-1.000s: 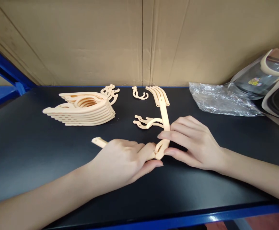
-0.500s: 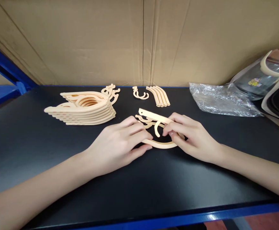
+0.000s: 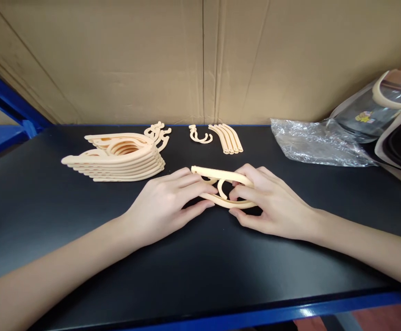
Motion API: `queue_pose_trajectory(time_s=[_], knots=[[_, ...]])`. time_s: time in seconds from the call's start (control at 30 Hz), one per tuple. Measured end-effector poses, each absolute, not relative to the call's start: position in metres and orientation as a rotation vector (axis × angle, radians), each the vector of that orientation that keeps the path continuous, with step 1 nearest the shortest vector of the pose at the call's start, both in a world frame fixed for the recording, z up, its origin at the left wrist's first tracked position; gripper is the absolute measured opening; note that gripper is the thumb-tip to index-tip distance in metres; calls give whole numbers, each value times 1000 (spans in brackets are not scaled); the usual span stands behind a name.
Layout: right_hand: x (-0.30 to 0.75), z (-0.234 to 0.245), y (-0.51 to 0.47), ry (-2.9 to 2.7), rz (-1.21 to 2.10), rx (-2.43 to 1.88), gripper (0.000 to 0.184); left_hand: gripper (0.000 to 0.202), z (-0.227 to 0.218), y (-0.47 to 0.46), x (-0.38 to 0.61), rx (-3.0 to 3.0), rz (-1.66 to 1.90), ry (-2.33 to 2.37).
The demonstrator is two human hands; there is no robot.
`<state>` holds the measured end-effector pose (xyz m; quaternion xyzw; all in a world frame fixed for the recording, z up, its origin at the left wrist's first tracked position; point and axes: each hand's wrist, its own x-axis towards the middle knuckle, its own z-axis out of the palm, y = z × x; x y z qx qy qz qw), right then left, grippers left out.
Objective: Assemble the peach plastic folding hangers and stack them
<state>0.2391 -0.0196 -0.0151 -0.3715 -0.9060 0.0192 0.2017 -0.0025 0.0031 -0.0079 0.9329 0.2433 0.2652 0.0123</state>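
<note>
Between my hands is a cream plastic folding hanger (image 3: 223,174), its two arms folded towards each other, with a curved hook piece (image 3: 221,189) showing between them. My left hand (image 3: 173,202) pinches the near arm at its left end. The far arm's holed tip sticks out just beyond my left fingers. My right hand (image 3: 272,197) grips the hanger's right end, fingers across both arms and thumb below the near one. The joint at that end is hidden by my right fingers. Left of my hands lies a stack of similar folded hangers (image 3: 117,168).
Behind the stack are several loose hooks (image 3: 157,133). Farther right lie more hooks (image 3: 200,135) and several curved arms (image 3: 226,138) side by side. A crumpled clear plastic bag (image 3: 317,142) and a transparent container (image 3: 366,115) are at the right. Cardboard (image 3: 134,64) backs the black tabletop (image 3: 186,276).
The far arm has swung down and nearer the near arm, its tip now by my left fingers. My right thumb has shifted left and down, below the near arm.
</note>
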Motion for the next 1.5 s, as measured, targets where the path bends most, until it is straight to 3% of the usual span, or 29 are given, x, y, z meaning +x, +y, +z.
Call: queue_pose_trajectory(time_s=[0.23, 0.37, 0.53, 0.73, 1.0, 1.13, 1.3, 1.5], knots=[[251, -6, -11, -2289, -81, -1131, 3, 41, 2, 2, -5, 2788, 1071, 1147], [257, -8, -4, -2181, 19, -1206, 4, 33, -1, 7, -5, 2894, 839, 1119], [260, -13, -1, -2166, 157, -1273, 7, 39, -12, 9, -5, 2914, 494, 1055], [261, -16, 1, -2253, 75, -1351, 8, 30, -9, 8, -7, 2793, 577, 1057], [257, -15, -2, -2392, 233, -1308, 15, 11, -8, 10, -7, 2733, 635, 1027], [256, -16, -4, -2424, 167, -1232, 20, 14, -5, 5, -7, 2951, 631, 1187], [253, -14, -5, -2471, 14, -1182, 22, 32, -1, -2, -6, 2984, 556, 1370], [249, -13, -7, -2533, -91, -1039, 24, 32, 3, -4, -3, 2848, 461, 1450]])
